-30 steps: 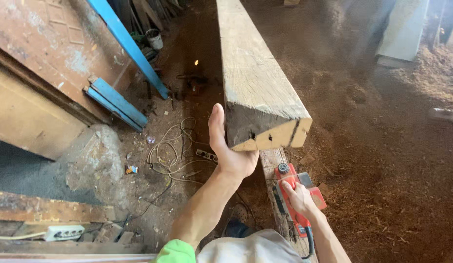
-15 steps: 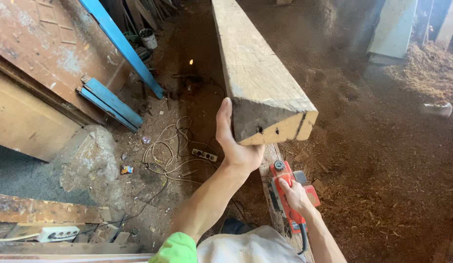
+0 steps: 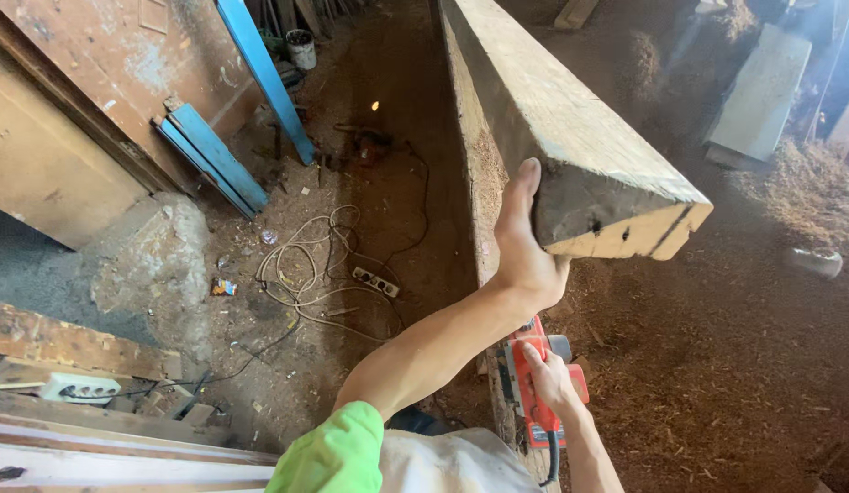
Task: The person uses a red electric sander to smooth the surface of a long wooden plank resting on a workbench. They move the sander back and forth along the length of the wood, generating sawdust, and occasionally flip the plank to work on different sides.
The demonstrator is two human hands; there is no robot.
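While your left hand (image 3: 527, 256) is pressed flat against the near end of the long timber beam (image 3: 570, 137), note that the fingers are extended and together along the beam's left face, with the palm cupping the lower corner, not clamped around it; this open-palm contact suits a load too thick to encircle, and it appears to carry and steady the raised end. The beam runs from the right centre of the frame away to the upper middle, its cut end face pale with dark cracks, tilted so that the broad top face slopes toward the right. Your right hand (image 3: 545, 372), at the lower centre of the frame, is closed around the handle of the red electric planer (image 3: 532, 383), which rests on a narrow plank (image 3: 503, 411) below the beam; the grip on the handle looks placed to keep the tool still while the other hand bears the timber. The planer's black cord (image 3: 552, 466) leaves its rear toward the bottom edge. At left of centre, a loose coil of pale cable (image 3: 301, 274) and a power strip (image 3: 375, 281) lie on the dirt floor, well apart from both hands. A blue-painted rail (image 3: 264, 78) leans in the upper left. Sawdust (image 3: 717, 365) covers the ground at right.
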